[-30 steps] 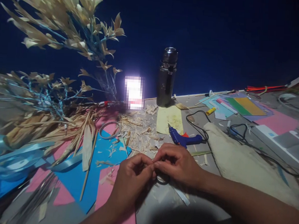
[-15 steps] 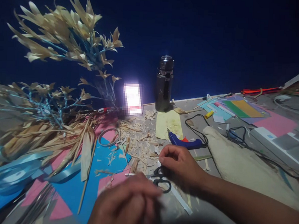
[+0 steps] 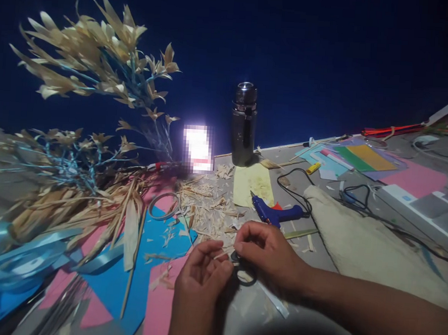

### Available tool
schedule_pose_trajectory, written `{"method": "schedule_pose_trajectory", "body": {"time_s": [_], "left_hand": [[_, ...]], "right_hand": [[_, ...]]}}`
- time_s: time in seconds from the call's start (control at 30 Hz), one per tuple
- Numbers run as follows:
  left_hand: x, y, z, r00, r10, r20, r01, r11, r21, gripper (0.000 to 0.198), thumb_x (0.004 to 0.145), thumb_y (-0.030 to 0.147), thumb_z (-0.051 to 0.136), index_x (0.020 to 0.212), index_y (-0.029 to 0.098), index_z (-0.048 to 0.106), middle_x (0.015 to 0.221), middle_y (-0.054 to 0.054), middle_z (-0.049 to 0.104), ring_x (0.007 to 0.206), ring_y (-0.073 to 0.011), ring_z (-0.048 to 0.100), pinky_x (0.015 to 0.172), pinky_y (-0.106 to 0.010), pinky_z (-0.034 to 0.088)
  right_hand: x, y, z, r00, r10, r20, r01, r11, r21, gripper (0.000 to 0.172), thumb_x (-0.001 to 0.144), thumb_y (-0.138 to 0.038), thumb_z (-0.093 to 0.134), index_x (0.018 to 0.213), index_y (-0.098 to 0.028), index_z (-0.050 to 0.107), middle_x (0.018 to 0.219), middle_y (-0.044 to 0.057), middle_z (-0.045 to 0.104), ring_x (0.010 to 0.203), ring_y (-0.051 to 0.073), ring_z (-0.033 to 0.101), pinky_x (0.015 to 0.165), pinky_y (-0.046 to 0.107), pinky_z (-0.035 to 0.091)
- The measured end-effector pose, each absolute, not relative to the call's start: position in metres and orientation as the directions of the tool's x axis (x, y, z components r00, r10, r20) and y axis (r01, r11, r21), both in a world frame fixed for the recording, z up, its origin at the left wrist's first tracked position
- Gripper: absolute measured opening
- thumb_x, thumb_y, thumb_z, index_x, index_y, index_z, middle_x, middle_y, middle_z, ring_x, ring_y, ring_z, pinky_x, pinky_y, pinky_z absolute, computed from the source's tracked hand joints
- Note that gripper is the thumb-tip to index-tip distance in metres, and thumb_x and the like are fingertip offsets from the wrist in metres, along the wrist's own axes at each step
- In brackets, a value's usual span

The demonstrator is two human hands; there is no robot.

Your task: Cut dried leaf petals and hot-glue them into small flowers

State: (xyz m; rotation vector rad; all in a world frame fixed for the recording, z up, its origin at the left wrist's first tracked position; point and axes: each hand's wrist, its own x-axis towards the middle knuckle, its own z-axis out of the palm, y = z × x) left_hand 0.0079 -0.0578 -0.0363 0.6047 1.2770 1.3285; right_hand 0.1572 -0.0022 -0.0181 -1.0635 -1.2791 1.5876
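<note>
My left hand (image 3: 202,275) and my right hand (image 3: 266,253) meet low in the middle of the table. Both are curled, fingertips pinching a small pale strip between them that I cannot name. Black-handled scissors (image 3: 245,272) lie on the table right under the fingers, touching or almost touching my right hand. A heap of pale shavings (image 3: 206,204) lies just beyond the hands. Blue paper (image 3: 115,267) and pink paper (image 3: 158,305) lie to the left of my left hand.
A blue glue gun (image 3: 276,211) with a black cord lies behind my right hand. A dark flask (image 3: 244,124) stands further back. Dried-leaf branches (image 3: 89,63) and blue ribbon (image 3: 17,256) fill the left. A beige cloth (image 3: 359,241), a white power strip (image 3: 414,209) and coloured sheets (image 3: 357,158) lie right.
My left hand pulled back toward me, baring the scissors, then came forward again to my right hand. The view shifted slightly.
</note>
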Motion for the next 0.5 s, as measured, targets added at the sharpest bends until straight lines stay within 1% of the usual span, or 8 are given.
{"method": "schedule_pose_trajectory", "body": {"time_s": [0.07, 0.1, 0.17, 0.23, 0.33, 0.43, 0.5], "left_hand": [[0.016, -0.055, -0.029, -0.214, 0.89, -0.403, -0.436, 0.282, 0.854, 0.058, 0.067, 0.044, 0.091, 0.117, 0.02, 0.073, 0.069, 0.001, 0.067, 0.058, -0.013, 0.059, 0.055, -0.023, 0.047], [0.019, -0.055, -0.025, -0.199, 0.889, -0.412, -0.456, 0.289, 0.842, 0.059, 0.071, 0.047, 0.088, 0.12, 0.019, 0.073, 0.066, 0.002, 0.064, 0.059, -0.0126, 0.058, 0.057, -0.023, 0.047], [0.022, -0.056, -0.02, -0.171, 0.893, -0.416, -0.512, 0.28, 0.812, 0.055, 0.078, 0.05, 0.083, 0.121, 0.019, 0.075, 0.065, 0.002, 0.062, 0.063, -0.0128, 0.058, 0.061, -0.022, 0.049], [0.024, -0.055, -0.015, -0.138, 0.894, -0.426, -0.583, 0.274, 0.765, 0.052, 0.077, 0.049, 0.084, 0.12, 0.021, 0.077, 0.07, 0.001, 0.063, 0.065, -0.0124, 0.058, 0.063, -0.022, 0.05], [0.025, -0.053, -0.012, -0.124, 0.889, -0.44, -0.634, 0.27, 0.724, 0.048, 0.075, 0.047, 0.086, 0.114, 0.021, 0.079, 0.072, 0.001, 0.062, 0.061, -0.0105, 0.053, 0.058, -0.02, 0.047], [0.026, -0.051, -0.011, -0.133, 0.893, -0.43, -0.631, 0.259, 0.732, 0.045, 0.075, 0.045, 0.086, 0.112, 0.02, 0.079, 0.068, 0.002, 0.057, 0.057, -0.0092, 0.049, 0.054, -0.019, 0.044], [0.026, -0.051, -0.012, -0.136, 0.898, -0.418, -0.616, 0.253, 0.746, 0.044, 0.078, 0.044, 0.084, 0.114, 0.02, 0.078, 0.065, 0.004, 0.054, 0.056, -0.0088, 0.046, 0.052, -0.018, 0.041]], "right_hand": [[0.155, -0.006, -0.018, -0.348, 0.933, -0.093, -0.113, -0.14, -0.984, 0.022, 0.081, -0.035, 0.074, 0.077, -0.018, 0.062, 0.068, -0.001, 0.063, 0.061, 0.013, 0.055, 0.057, 0.026, 0.042], [0.153, -0.008, -0.018, -0.38, 0.921, -0.085, -0.15, -0.152, -0.977, 0.023, 0.083, -0.037, 0.073, 0.078, -0.018, 0.06, 0.066, -0.001, 0.065, 0.059, 0.014, 0.058, 0.058, 0.027, 0.045], [0.151, -0.01, -0.018, -0.436, 0.898, -0.069, -0.233, -0.186, -0.954, 0.025, 0.088, -0.04, 0.069, 0.081, -0.02, 0.055, 0.062, -0.001, 0.067, 0.055, 0.016, 0.063, 0.058, 0.029, 0.049], [0.149, -0.011, -0.019, -0.448, 0.892, -0.056, -0.271, -0.195, -0.943, 0.026, 0.089, -0.04, 0.068, 0.081, -0.021, 0.054, 0.06, -0.001, 0.068, 0.054, 0.017, 0.065, 0.056, 0.029, 0.05], [0.149, -0.011, -0.021, -0.419, 0.905, -0.071, -0.234, -0.183, -0.955, 0.023, 0.087, -0.037, 0.07, 0.081, -0.019, 0.057, 0.062, 0.0, 0.069, 0.056, 0.017, 0.067, 0.054, 0.027, 0.048], [0.15, -0.009, -0.023, -0.364, 0.925, -0.11, -0.168, -0.181, -0.969, 0.022, 0.084, -0.035, 0.072, 0.078, -0.018, 0.061, 0.063, 0.001, 0.068, 0.057, 0.017, 0.065, 0.055, 0.027, 0.047], [0.15, -0.008, -0.025, -0.354, 0.923, -0.155, -0.171, -0.226, -0.959, 0.021, 0.08, -0.035, 0.073, 0.077, -0.017, 0.062, 0.063, 0.001, 0.067, 0.058, 0.016, 0.064, 0.056, 0.027, 0.046]]}}
